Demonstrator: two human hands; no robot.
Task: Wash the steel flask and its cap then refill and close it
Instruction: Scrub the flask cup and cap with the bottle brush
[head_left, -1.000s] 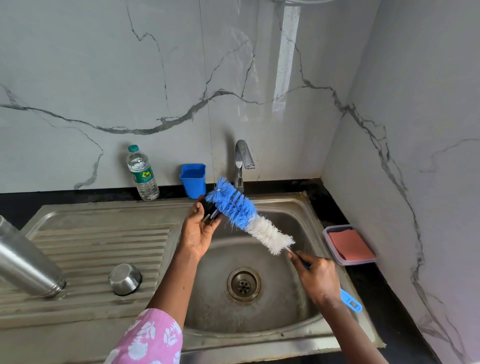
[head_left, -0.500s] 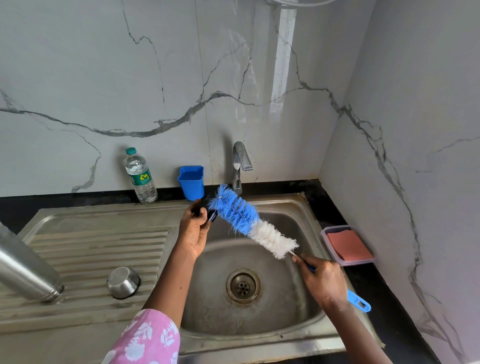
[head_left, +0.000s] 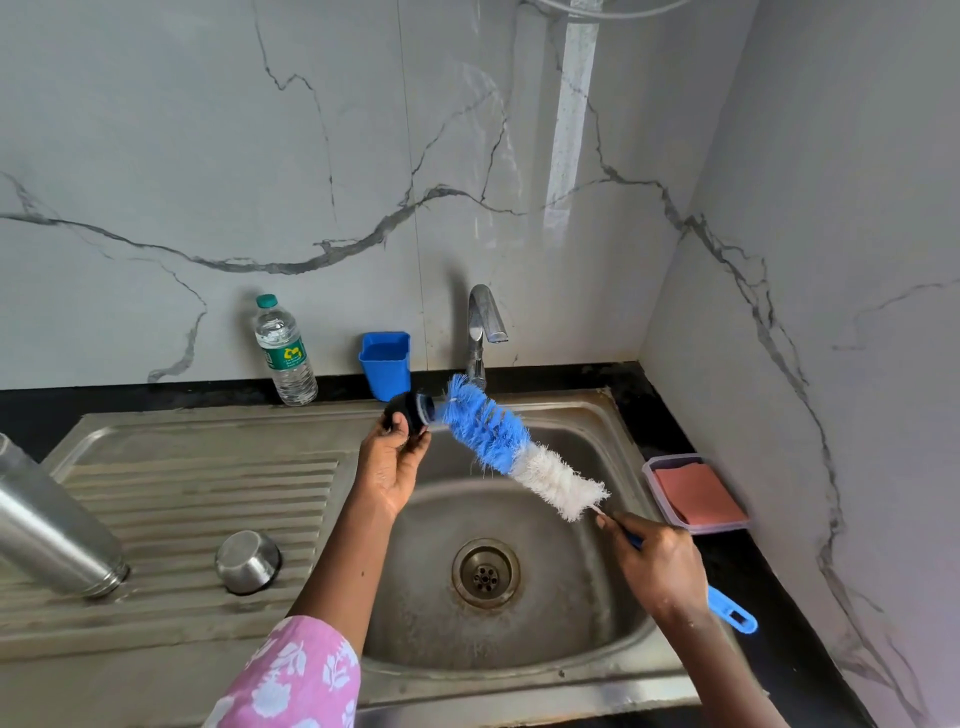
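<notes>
My left hand (head_left: 390, 467) grips a black flask stopper (head_left: 410, 413) above the back left corner of the sink basin (head_left: 561, 613). My right hand (head_left: 657, 566) holds the blue handle of a bottle brush (head_left: 511, 449); its blue and white bristles point up-left and the blue tip touches the stopper. The steel flask (head_left: 47, 525) lies tilted on the ribbed drainboard (head_left: 208, 499) at the far left, its mouth down. A small steel cup cap (head_left: 248, 561) sits upside down on the drainboard to the right of the flask.
A tap (head_left: 483, 327) stands behind the basin. A plastic water bottle (head_left: 284, 353) and a blue cup (head_left: 385, 364) stand on the black counter by the marble wall. A plastic box with a pink sponge (head_left: 696, 493) sits right of the sink.
My left hand has turned the stopper so its black body shows more. The brush has shifted slightly along the stopper. The flask and the steel cap have not moved.
</notes>
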